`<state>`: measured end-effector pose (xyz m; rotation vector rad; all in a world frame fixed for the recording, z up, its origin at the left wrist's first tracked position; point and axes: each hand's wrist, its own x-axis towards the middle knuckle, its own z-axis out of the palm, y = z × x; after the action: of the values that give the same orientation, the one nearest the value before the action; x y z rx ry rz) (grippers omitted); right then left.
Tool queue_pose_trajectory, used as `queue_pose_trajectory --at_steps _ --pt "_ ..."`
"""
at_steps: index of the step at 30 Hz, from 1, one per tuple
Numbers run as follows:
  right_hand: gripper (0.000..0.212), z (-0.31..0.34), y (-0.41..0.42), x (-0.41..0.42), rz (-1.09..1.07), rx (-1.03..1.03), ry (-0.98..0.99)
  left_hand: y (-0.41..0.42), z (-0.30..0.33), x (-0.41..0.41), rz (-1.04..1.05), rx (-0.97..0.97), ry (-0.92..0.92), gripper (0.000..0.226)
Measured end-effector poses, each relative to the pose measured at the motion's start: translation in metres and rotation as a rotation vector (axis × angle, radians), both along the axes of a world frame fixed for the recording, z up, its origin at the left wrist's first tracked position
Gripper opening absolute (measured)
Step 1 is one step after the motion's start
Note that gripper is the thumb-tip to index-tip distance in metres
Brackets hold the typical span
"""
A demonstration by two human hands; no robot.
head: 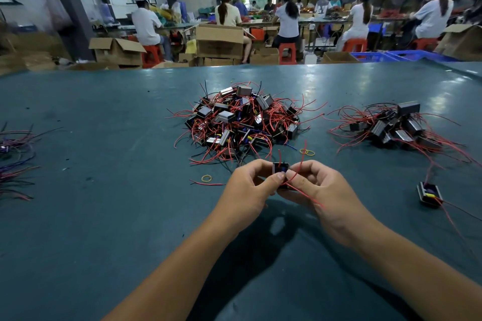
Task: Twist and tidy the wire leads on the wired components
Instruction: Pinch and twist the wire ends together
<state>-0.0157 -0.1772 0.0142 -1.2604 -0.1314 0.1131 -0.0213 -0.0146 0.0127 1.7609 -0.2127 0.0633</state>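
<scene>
Head cam shows a big teal table (104, 164), with a large pile of wired components (241, 122) mid-table and a smaller pile (393, 126) off right. Just in front of the big pile, the left hand (250, 185) and right hand (320, 187) both pinch one small component (280, 168), red leads (300, 164) sticking out. Tiny rubber band (206, 178) nearby.

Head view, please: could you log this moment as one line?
left hand: holds component | right hand: pinches red lead | central pile: untouched
</scene>
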Motion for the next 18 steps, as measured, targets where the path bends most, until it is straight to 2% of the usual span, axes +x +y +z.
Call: queue_pose_trajectory --at_steps 4,11,14,18 --pt "0.009 -0.003 0.0 0.0 -0.019 -0.167 -0.033 0.0 0.0 0.002 0.047 -0.059 0.032 0.015" --pt "0.013 0.0 -0.006 0.006 -0.087 -0.245 -0.067 0.0 0.001 0.002 0.007 -0.119 0.071 0.004" --pt "0.016 0.002 -0.008 0.005 -0.102 -0.267 -0.165 -0.002 0.002 0.002 -0.005 -0.154 0.101 0.002" --pt "0.027 0.007 -0.01 0.0 -0.011 -0.252 -0.269 0.001 0.002 0.002 0.015 -0.166 0.114 0.004"
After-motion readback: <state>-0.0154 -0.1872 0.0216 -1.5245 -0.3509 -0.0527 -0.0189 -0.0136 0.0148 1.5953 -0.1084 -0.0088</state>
